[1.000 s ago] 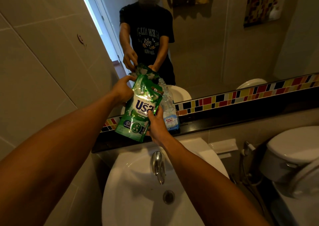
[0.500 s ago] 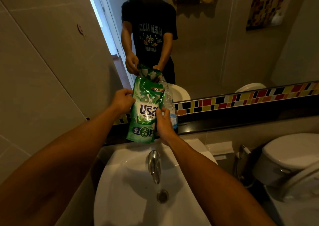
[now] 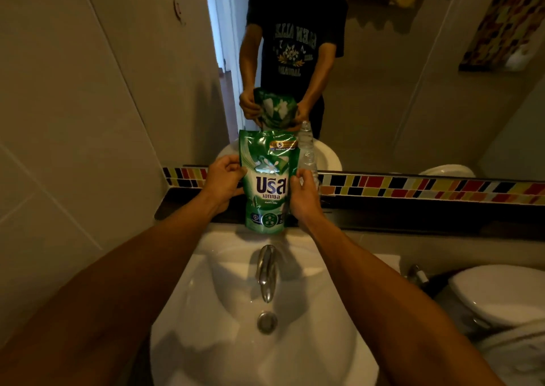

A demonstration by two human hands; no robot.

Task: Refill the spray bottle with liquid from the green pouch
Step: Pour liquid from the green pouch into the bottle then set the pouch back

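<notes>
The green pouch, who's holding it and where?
Both hands hold the pouch upright by its side edges near the middle: left hand on its left edge, right hand on its right.

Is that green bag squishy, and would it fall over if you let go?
Probably squishy: the green pouch is glossy, creased film, held upright between the left hand and right hand. It looks full, so likely heavy for its size. The shiny film could be slippery, and it may slump if released.

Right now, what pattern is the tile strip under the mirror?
The tile strip is a mosaic of red, yellow, orange, black and white pieces, seen best in the head view.
</notes>
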